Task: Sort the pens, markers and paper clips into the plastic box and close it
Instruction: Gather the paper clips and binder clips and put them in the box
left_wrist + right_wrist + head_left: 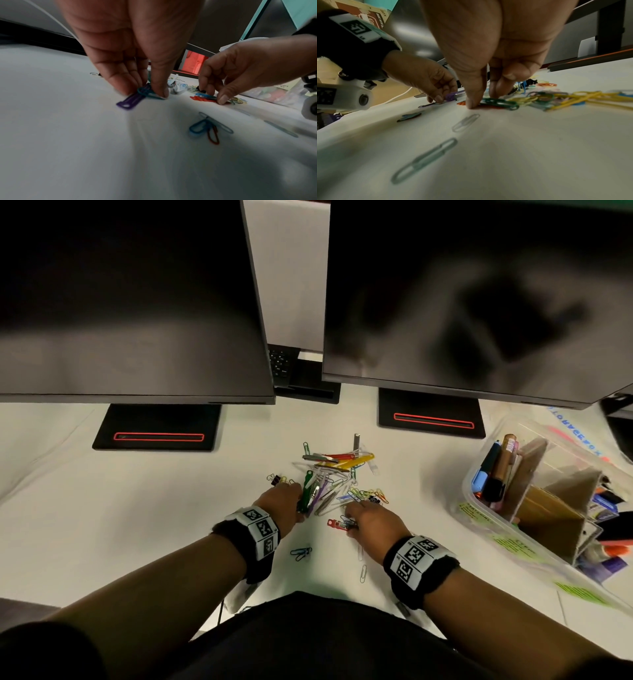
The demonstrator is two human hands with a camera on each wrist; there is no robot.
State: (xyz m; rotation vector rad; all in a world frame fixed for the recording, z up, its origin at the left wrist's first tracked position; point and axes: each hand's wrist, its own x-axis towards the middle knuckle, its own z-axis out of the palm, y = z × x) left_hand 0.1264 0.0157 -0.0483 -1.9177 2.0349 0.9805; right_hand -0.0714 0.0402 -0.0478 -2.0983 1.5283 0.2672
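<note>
A heap of coloured paper clips and pens (337, 474) lies mid-desk, with a yellow pen (356, 462) at its far side. My left hand (301, 503) pinches a purple clip (130, 101) and a teal one (147, 93) at the heap's near left edge. Close beside it, my right hand (349, 517) has thumb and fingers curled down on a red clip (200, 98) and a green paper clip (498, 102). The clear plastic box (479, 508) stands open at the right; markers (493, 470) fill its left compartment between cardboard dividers (555, 501).
Loose clips lie nearer me: a blue and red cluster (301, 553) and silver ones (362, 573). Two dark monitors (137, 302) hang over the desk's far half on black stands (157, 428). A keyboard (281, 364) shows between them.
</note>
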